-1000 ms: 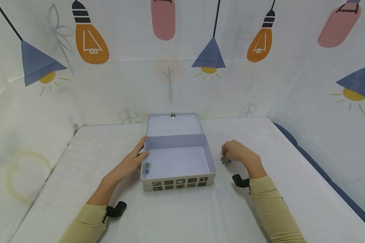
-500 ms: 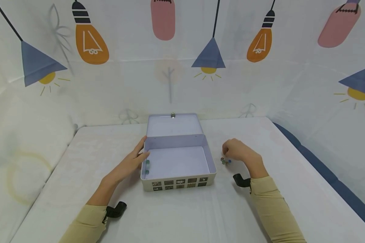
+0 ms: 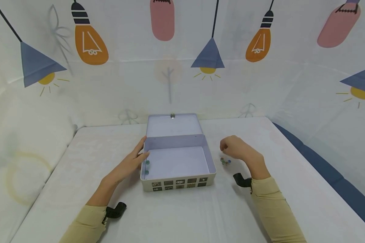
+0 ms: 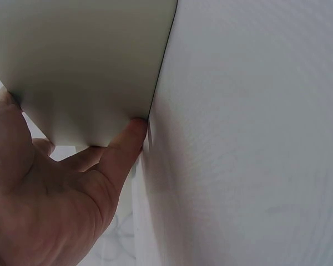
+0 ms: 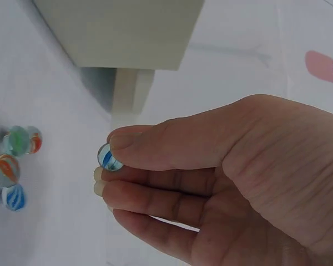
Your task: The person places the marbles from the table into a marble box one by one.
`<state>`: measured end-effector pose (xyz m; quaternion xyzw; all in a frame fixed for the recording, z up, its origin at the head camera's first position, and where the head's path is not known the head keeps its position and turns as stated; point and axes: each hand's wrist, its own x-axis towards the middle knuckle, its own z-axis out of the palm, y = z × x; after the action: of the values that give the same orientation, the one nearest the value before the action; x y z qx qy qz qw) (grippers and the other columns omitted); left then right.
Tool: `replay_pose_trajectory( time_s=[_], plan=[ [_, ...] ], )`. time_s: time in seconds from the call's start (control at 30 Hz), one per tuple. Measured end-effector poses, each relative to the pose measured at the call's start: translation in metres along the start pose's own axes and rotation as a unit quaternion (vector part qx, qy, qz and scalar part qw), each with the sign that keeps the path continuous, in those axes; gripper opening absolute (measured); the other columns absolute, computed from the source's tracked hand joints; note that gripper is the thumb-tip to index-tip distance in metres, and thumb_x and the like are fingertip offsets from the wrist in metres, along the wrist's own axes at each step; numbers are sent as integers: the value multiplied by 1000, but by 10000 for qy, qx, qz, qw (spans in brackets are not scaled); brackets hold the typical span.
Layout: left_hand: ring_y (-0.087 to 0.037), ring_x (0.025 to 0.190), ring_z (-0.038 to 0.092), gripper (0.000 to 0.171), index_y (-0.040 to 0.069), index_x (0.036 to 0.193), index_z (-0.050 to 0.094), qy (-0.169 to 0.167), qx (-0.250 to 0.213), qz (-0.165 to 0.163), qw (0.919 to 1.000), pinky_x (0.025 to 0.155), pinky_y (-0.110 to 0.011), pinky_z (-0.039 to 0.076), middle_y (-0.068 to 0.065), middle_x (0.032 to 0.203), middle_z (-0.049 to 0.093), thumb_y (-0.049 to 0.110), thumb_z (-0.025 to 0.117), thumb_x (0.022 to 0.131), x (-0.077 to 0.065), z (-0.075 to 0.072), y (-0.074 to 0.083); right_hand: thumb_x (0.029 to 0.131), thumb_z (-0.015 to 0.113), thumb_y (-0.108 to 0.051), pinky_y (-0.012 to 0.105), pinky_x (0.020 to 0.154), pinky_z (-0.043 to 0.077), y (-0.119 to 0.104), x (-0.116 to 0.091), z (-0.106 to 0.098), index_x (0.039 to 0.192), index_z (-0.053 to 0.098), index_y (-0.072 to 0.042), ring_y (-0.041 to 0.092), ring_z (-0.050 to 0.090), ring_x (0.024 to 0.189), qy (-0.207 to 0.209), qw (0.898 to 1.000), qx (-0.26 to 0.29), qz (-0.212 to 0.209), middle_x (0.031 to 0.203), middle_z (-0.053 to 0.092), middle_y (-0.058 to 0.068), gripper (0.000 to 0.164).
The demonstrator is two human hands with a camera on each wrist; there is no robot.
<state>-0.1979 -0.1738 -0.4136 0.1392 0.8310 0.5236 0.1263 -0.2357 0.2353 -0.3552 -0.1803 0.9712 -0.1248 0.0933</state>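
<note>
My right hand pinches a clear glass marble with a blue swirl between thumb and fingertips, raised above the table. Several more marbles lie clustered just below it on the cloth; the right wrist view shows an orange-striped marble and a blue-striped marble among them. My left hand grips the left wall of a pale lidded box, thumb over the rim and fingers along the outside. Inside the box, two greenish marbles sit against the left wall.
The box's lid stands raised at the back, with a small metal clasp on its edge. A white cloth covers the table. Behind and beside it hang white curtains printed with lamps and bulbs.
My right hand has risen from the marble cluster and drifted slightly toward the back, carrying one marble. The left hand and the box have stayed where they were.
</note>
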Motion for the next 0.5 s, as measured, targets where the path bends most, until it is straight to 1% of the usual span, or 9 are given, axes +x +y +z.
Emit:
replay_pose_trajectory(
  time_s=[0.13,0.23,0.37,0.5],
  plan=[
    [-41,141,15,69,47,145,-5,-12,-2,11,10000,100,-62,35,0,158,-4,53,41,94,0,0,1,83,50,0,33,68,50,-5,-3,-4,94,69,-4,19,58,80,185,9997,63,-125,93,67,7,21],
    [-41,141,16,69,46,145,-5,-2,6,26,10000,101,-62,34,0,158,-4,53,42,94,-1,0,1,83,51,0,35,71,51,-9,-6,-7,94,69,-4,19,60,83,378,9989,58,-287,93,68,7,22],
    [-41,142,16,70,46,145,-4,2,20,25,10000,102,-62,32,1,158,-3,54,42,93,-1,-1,3,85,54,-2,36,75,51,-16,-9,-10,94,69,-7,18,60,85,667,9967,8,-462,93,68,5,18],
    [-40,142,16,69,48,144,-4,-24,-15,21,10000,101,-61,35,2,157,-3,54,42,93,-1,-1,3,87,57,-5,34,76,51,-25,-12,-12,94,68,-9,16,59,84,871,9944,74,-601,93,67,3,14]
  ],
)
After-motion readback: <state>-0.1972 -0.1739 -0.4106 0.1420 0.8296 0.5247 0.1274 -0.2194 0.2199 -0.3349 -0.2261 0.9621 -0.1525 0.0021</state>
